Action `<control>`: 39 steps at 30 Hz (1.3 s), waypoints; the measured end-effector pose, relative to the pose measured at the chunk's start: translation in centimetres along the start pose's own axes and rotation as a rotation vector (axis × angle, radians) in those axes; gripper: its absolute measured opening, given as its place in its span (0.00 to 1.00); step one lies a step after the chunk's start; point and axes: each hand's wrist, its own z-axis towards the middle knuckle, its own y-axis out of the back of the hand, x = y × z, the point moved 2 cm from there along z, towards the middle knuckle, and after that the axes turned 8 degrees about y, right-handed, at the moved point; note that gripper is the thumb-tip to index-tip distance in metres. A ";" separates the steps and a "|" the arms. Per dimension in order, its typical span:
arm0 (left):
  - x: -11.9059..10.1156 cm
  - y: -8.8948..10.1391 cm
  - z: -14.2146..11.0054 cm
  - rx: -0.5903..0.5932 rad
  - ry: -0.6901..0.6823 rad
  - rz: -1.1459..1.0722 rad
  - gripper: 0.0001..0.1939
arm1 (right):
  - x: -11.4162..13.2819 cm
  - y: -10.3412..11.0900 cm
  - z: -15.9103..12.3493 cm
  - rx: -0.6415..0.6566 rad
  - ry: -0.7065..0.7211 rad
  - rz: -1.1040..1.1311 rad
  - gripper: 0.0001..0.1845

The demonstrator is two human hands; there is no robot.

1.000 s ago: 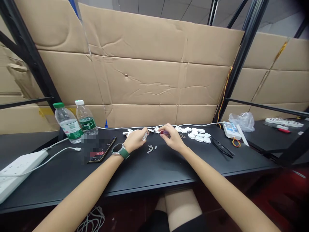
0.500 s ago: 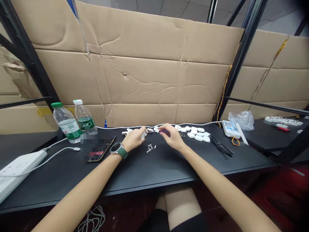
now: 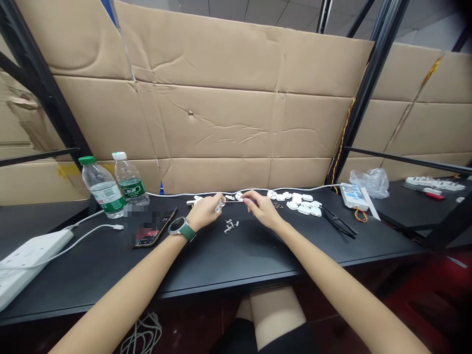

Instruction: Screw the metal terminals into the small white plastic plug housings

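My left hand [image 3: 206, 211], with a green-strapped watch [image 3: 180, 228] on its wrist, is closed around a small white plastic part [image 3: 220, 205] at its fingertips. My right hand [image 3: 262, 209] is curled close beside it, fingers pinched on a small dark red tool whose end points at the part. Both hands hover just above the black table [image 3: 228, 255]. A few small grey metal pieces [image 3: 230, 226] lie on the table below and between the hands. A cluster of white plug shells [image 3: 304, 204] lies to the right of my right hand.
Two water bottles [image 3: 114, 186] stand at the back left beside a phone [image 3: 155, 228]. A white power strip [image 3: 25, 263] and cable lie at far left. Black pliers [image 3: 337, 223], a white packet [image 3: 353, 196] and a plastic bag [image 3: 370, 181] sit right. Cardboard walls the back.
The hands stay almost in place; my right hand has drawn slightly lower and its fingers have curled tighter over the red tool. The view shifted a little.
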 end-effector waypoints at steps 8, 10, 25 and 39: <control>-0.1 0.1 -0.1 -0.010 0.000 -0.008 0.16 | 0.4 0.4 0.1 -0.145 0.033 -0.014 0.13; -0.1 0.0 0.0 -0.013 0.002 -0.004 0.15 | 0.3 0.4 0.1 -0.141 0.033 -0.014 0.13; -0.4 0.2 -0.1 -0.016 -0.004 -0.070 0.14 | 0.5 0.2 0.1 -0.065 0.080 -0.049 0.12; -0.3 0.3 0.0 -0.027 0.003 -0.047 0.13 | 0.5 0.1 0.1 -0.063 0.109 -0.041 0.11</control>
